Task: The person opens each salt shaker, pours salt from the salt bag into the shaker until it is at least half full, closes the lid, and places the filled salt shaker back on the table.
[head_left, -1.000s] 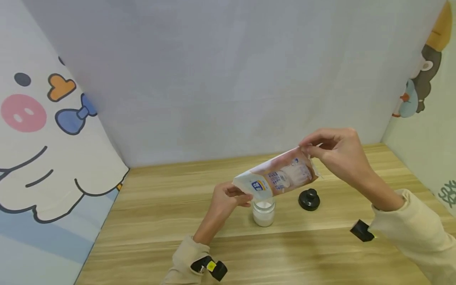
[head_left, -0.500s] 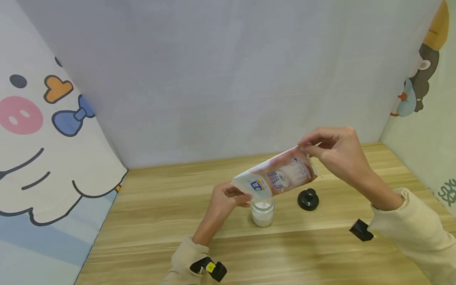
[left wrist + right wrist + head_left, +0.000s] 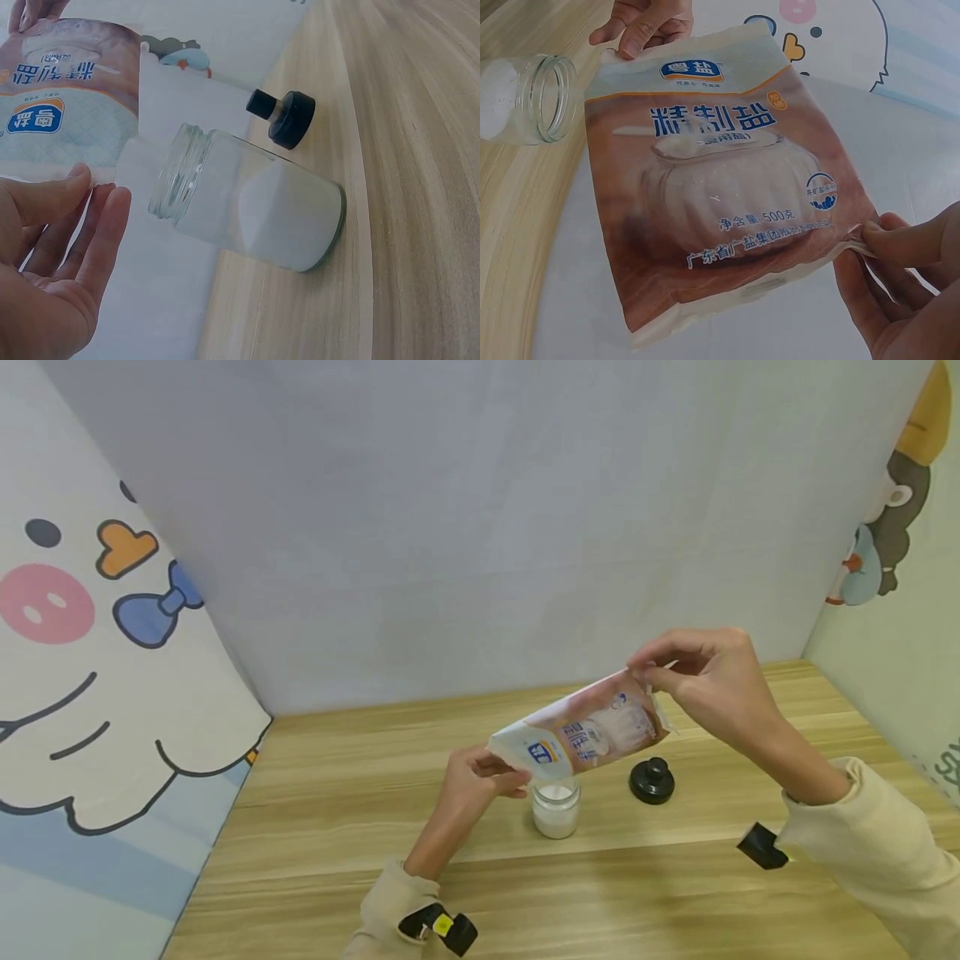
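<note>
A printed bag of refined salt slants over the glass jar, its light blue end lowest. My left hand pinches that lower end between thumb and fingers, close beside the jar's mouth. At the raised corner, my right hand pinches the brown end of the bag. White salt fills part of the jar, which stands upright and uncapped. In the left wrist view a faint pale haze shows between the bag's corner and the jar's rim.
A black knobbed lid lies to the right of the jar on the wood-grain table. A pale backdrop rises behind the table, with cartoon-printed cloths at both sides.
</note>
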The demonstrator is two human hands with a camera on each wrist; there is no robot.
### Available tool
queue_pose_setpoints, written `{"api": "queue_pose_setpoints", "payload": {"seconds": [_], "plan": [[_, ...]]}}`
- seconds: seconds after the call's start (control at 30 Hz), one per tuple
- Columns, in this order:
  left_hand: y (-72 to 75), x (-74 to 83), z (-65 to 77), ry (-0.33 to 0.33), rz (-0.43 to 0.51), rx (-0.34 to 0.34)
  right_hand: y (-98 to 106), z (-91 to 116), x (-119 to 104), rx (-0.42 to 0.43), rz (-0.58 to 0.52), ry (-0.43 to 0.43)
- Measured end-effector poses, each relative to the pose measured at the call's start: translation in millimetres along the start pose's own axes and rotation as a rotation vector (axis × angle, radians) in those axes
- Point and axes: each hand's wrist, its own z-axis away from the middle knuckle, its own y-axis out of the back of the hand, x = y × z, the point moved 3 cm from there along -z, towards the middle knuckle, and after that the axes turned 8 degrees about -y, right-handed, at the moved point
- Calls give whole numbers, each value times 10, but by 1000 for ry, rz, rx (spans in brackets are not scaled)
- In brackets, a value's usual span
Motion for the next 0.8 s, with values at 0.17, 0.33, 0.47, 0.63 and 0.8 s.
{"api": "queue_pose_setpoints", "payload": {"seconds": [0.17,0.33,0.47,0.63,0.8], "plan": [[-1,-2,3,-3,-6,-9,0,6,1,-3,0,-6],[-4,0,6,-1,-11,-9,3,10,-2,-2,-2,-13],[-4,-1,7,-8,-17,-11,1,12,-4,-4,-6,-18],[-4,-9,6,-11,-18,-11,-2,13,-10,-5,-9,-24],[-10,-15,11,-1,-13,-7,-3,14,-16,-5,-5,-24]]}}
